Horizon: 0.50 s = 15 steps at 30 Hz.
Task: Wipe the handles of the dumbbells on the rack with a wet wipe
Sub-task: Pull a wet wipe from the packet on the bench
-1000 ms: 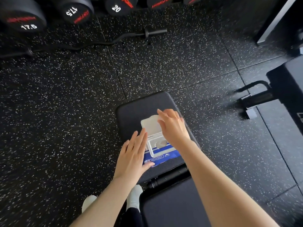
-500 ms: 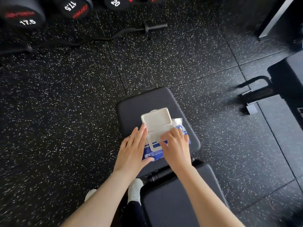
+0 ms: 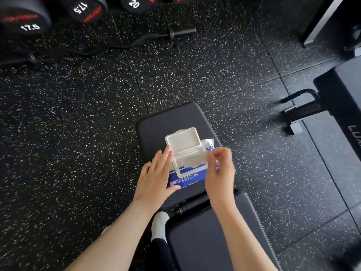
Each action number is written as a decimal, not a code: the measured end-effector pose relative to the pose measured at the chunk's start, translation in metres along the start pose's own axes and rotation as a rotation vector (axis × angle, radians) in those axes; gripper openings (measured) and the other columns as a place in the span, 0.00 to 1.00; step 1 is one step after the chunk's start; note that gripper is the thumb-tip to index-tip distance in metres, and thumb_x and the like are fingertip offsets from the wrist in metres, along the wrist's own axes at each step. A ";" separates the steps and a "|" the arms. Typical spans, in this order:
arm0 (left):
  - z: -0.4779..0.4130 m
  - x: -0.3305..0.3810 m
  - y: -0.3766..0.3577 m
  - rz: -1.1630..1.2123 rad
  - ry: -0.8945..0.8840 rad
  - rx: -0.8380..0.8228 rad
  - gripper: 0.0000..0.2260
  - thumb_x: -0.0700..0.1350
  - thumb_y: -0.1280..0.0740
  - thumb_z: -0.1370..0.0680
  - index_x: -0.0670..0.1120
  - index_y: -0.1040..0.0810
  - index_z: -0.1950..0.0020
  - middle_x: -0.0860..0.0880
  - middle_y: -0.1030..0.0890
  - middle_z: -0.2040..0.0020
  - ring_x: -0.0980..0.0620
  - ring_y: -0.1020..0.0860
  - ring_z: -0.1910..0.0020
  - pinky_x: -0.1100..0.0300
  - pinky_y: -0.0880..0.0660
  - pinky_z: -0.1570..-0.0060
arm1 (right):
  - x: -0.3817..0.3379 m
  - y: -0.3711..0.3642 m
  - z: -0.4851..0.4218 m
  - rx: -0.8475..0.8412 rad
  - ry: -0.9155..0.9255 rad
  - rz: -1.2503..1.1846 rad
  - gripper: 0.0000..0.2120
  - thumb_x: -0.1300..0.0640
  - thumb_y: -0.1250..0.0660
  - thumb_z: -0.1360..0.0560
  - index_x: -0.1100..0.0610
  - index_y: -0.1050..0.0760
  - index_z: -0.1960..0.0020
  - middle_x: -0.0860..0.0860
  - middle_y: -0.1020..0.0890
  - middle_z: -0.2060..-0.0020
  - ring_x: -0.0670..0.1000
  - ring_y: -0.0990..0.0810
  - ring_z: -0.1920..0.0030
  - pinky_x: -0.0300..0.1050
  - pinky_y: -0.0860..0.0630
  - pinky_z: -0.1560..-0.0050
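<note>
Nearest the camera, two bare forearms reach forward over a black padded bench back pad (image 3: pixel 214 235). A foot in a white sock (image 3: pixel 160 224) stands on the floor just left of it. Past this pad, a black hinge bar (image 3: pixel 192 205) joins it to the black padded bench seat (image 3: pixel 175 118).

On the seat lies a blue-and-white soft plastic wet wipe pack (image 3: pixel 186 180). Its white hard plastic flip lid (image 3: pixel 182 138) is swung open, pointing away from the person, and white material shows in the opening below it.

The left hand (image 3: pixel 156 177) lies flat on the pack's left part with straight fingers, its thumb touching the pack's near edge. The right hand (image 3: pixel 220 169) is over the pack's right side with its fingers curled inward. It is motion-blurred, so I cannot tell whether those fingers pinch a wipe.

Around the bench spreads a black rubber floor with white speckles (image 3: pixel 78 133). Farther off, a black curl bar (image 3: pixel 136 41) lies on the floor. To the right stands a second black bench (image 3: pixel 341 98).

At the far top edge sit round black dumbbells, two marked 17.5 (image 3: pixel 25 18) (image 3: pixel 86 8) and one marked 20 (image 3: pixel 134 3), all well apart from both hands. Only their end faces show; the handles are out of sight.
</note>
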<state>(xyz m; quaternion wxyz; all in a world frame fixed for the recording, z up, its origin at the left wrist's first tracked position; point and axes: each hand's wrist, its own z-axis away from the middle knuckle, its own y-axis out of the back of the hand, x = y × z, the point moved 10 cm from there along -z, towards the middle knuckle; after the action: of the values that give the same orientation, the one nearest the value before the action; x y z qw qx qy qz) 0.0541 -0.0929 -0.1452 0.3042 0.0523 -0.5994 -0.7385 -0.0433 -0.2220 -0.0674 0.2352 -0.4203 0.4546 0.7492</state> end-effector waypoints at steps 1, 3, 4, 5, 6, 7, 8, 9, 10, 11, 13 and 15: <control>0.000 0.000 0.000 0.009 -0.001 -0.013 0.48 0.65 0.31 0.32 0.42 0.49 0.23 0.47 0.47 0.22 0.45 0.38 0.27 0.48 0.30 0.37 | -0.003 0.010 -0.001 0.051 -0.005 -0.054 0.06 0.62 0.42 0.21 0.55 0.33 0.56 0.43 0.27 0.64 0.43 0.30 0.64 0.37 0.32 0.59; 0.000 0.001 0.006 0.057 0.009 -0.008 0.48 0.65 0.32 0.31 0.43 0.52 0.23 0.46 0.49 0.22 0.46 0.40 0.26 0.48 0.33 0.34 | -0.004 0.029 -0.003 0.133 -0.026 -0.126 0.08 0.62 0.41 0.21 0.52 0.33 0.56 0.45 0.27 0.64 0.43 0.29 0.63 0.37 0.31 0.59; -0.001 0.002 0.012 0.112 0.023 0.019 0.49 0.64 0.32 0.31 0.44 0.55 0.23 0.47 0.50 0.22 0.48 0.43 0.25 0.50 0.37 0.31 | 0.000 0.037 -0.003 0.162 -0.052 -0.152 0.08 0.62 0.41 0.21 0.51 0.33 0.57 0.46 0.27 0.63 0.42 0.29 0.64 0.36 0.31 0.59; -0.003 0.002 0.022 0.205 0.055 0.055 0.50 0.63 0.30 0.30 0.45 0.58 0.22 0.47 0.52 0.22 0.50 0.45 0.24 0.53 0.43 0.30 | 0.006 0.044 -0.003 0.184 -0.085 -0.173 0.09 0.62 0.42 0.21 0.50 0.34 0.57 0.46 0.27 0.63 0.41 0.29 0.64 0.36 0.31 0.59; -0.006 0.001 0.032 0.333 0.102 0.087 0.50 0.60 0.29 0.30 0.45 0.59 0.23 0.48 0.52 0.22 0.52 0.47 0.25 0.56 0.47 0.31 | 0.014 0.050 -0.002 0.204 -0.126 -0.190 0.09 0.61 0.42 0.21 0.50 0.34 0.56 0.46 0.27 0.63 0.41 0.29 0.64 0.38 0.32 0.59; -0.011 0.000 0.039 0.478 0.158 0.109 0.51 0.58 0.27 0.31 0.46 0.60 0.23 0.49 0.50 0.22 0.53 0.46 0.25 0.58 0.49 0.31 | 0.023 0.056 0.000 0.223 -0.167 -0.199 0.08 0.60 0.42 0.20 0.49 0.34 0.56 0.47 0.27 0.63 0.42 0.30 0.64 0.40 0.32 0.58; -0.016 -0.001 0.041 0.622 0.216 0.119 0.52 0.55 0.26 0.31 0.47 0.60 0.23 0.50 0.46 0.23 0.53 0.44 0.26 0.58 0.49 0.31 | 0.031 0.062 0.002 0.243 -0.205 -0.197 0.08 0.60 0.42 0.20 0.49 0.34 0.56 0.47 0.27 0.63 0.43 0.30 0.64 0.42 0.33 0.58; -0.022 -0.001 0.041 0.751 0.264 0.118 0.53 0.53 0.24 0.32 0.49 0.61 0.23 0.51 0.43 0.24 0.53 0.42 0.27 0.55 0.48 0.29 | 0.038 0.068 0.004 0.265 -0.238 -0.184 0.09 0.59 0.42 0.20 0.48 0.34 0.57 0.47 0.27 0.62 0.44 0.30 0.64 0.44 0.33 0.58; -0.027 -0.001 0.041 0.850 0.298 0.127 0.54 0.51 0.23 0.33 0.51 0.61 0.23 0.52 0.39 0.27 0.53 0.39 0.29 0.52 0.44 0.28 | 0.044 0.073 0.006 0.281 -0.264 -0.163 0.09 0.58 0.42 0.20 0.47 0.34 0.57 0.46 0.26 0.62 0.45 0.30 0.63 0.46 0.32 0.57; -0.030 -0.001 0.042 0.898 0.318 0.143 0.54 0.50 0.22 0.34 0.53 0.61 0.23 0.52 0.36 0.31 0.53 0.36 0.32 0.51 0.39 0.30 | 0.049 0.078 0.008 0.293 -0.283 -0.140 0.09 0.57 0.42 0.20 0.46 0.34 0.58 0.46 0.26 0.62 0.46 0.29 0.62 0.48 0.32 0.56; -0.032 0.004 0.045 0.786 0.276 0.156 0.50 0.49 0.22 0.33 0.53 0.54 0.22 0.53 0.32 0.39 0.54 0.32 0.38 0.53 0.35 0.35 | 0.054 0.086 0.011 0.301 -0.303 -0.102 0.09 0.57 0.42 0.21 0.46 0.34 0.58 0.45 0.25 0.61 0.46 0.28 0.62 0.48 0.32 0.54; -0.028 0.020 0.051 0.554 0.119 0.176 0.39 0.50 0.24 0.32 0.50 0.39 0.25 0.52 0.30 0.42 0.52 0.31 0.43 0.50 0.32 0.39 | 0.056 0.089 0.012 0.296 -0.306 -0.076 0.09 0.57 0.42 0.21 0.46 0.34 0.58 0.46 0.25 0.62 0.46 0.28 0.63 0.49 0.31 0.55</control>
<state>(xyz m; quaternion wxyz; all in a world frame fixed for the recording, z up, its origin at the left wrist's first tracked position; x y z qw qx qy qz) 0.0698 -0.1316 -0.1007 0.5231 -0.0438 -0.6338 -0.5680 -0.1436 -0.2553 -0.0690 0.3887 -0.2794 0.5023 0.7201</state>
